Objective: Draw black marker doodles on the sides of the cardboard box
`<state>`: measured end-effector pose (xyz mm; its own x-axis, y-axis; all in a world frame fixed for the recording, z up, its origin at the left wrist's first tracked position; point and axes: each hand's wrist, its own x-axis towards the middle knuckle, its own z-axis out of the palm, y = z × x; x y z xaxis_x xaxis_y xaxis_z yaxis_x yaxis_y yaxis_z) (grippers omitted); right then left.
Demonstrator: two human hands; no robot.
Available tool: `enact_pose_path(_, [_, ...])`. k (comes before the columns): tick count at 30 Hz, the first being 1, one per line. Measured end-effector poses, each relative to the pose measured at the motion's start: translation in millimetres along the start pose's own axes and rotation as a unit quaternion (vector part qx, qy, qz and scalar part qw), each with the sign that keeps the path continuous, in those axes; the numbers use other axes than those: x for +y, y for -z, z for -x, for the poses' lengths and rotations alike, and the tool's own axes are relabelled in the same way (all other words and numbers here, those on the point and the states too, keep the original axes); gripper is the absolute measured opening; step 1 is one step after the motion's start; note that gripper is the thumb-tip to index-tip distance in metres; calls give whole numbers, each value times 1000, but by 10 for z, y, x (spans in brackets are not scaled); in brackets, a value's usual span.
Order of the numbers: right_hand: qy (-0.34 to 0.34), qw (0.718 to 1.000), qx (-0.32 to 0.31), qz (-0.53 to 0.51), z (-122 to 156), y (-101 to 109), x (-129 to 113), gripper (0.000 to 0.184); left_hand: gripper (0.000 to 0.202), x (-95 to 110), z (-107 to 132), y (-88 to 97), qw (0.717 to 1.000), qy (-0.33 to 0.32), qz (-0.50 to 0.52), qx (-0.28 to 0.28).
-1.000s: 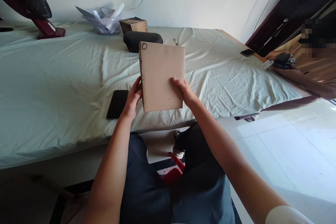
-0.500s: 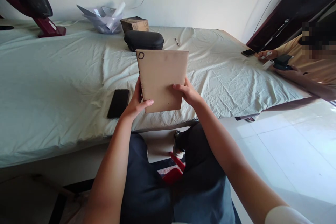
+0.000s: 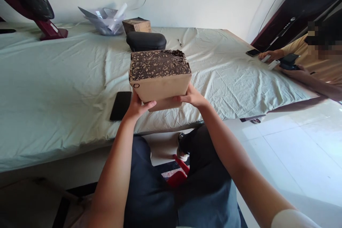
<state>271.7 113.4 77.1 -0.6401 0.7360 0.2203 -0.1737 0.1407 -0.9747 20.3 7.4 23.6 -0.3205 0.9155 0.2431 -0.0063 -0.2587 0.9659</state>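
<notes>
Between both hands I hold a brown cardboard box (image 3: 162, 87) over the front part of the cloth-covered table. Its top face is scribbled over with dense dark loops and looks torn or crumpled at the far right corner. A small drawn ring marks the left of the plain front face. My left hand (image 3: 139, 105) grips the lower left side, thumb on the front. At the lower right, my right hand (image 3: 191, 97) grips with its thumb across the front; the other fingers are mostly hidden. A black phone (image 3: 120, 106) lies beside my left hand.
Behind the box stand a black zip case (image 3: 146, 41), a second cardboard box (image 3: 136, 25) and a plastic basket (image 3: 107, 25). A pen (image 3: 180, 42) lies to their right. A fan (image 3: 50, 30) stands far left. At right, another person's hands (image 3: 271, 55) hold small items near a phone (image 3: 252, 53).
The box has tipped away from upright, so its scribbled face now shows on top and the plain face is foreshortened. Both hands keep their hold. The other person's hand shifted slightly.
</notes>
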Motion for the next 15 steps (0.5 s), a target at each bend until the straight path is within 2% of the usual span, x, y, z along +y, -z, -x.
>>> enact_pose_path(2, [18, 999, 4, 28, 14, 0, -13, 137, 101, -20, -11, 15, 1000, 1, 24, -5])
enact_pose_path(5, [8, 1000, 8, 15, 26, 1, -31, 133, 101, -50, -15, 9, 998, 3, 63, -1])
enact_pose_path(9, [-14, 999, 18, -29, 18, -48, -25, 132, 84, -27, 13, -4, 991, 33, 125, 45])
enact_pose_path(13, [-73, 993, 33, -87, -27, -183, 1, 102, 77, 16, -9, 17, 976, 106, 173, 75])
enact_pose_path(15, [-106, 987, 31, -115, -55, -250, 4, 100, 80, 11, -50, 26, 972, 143, 171, 76])
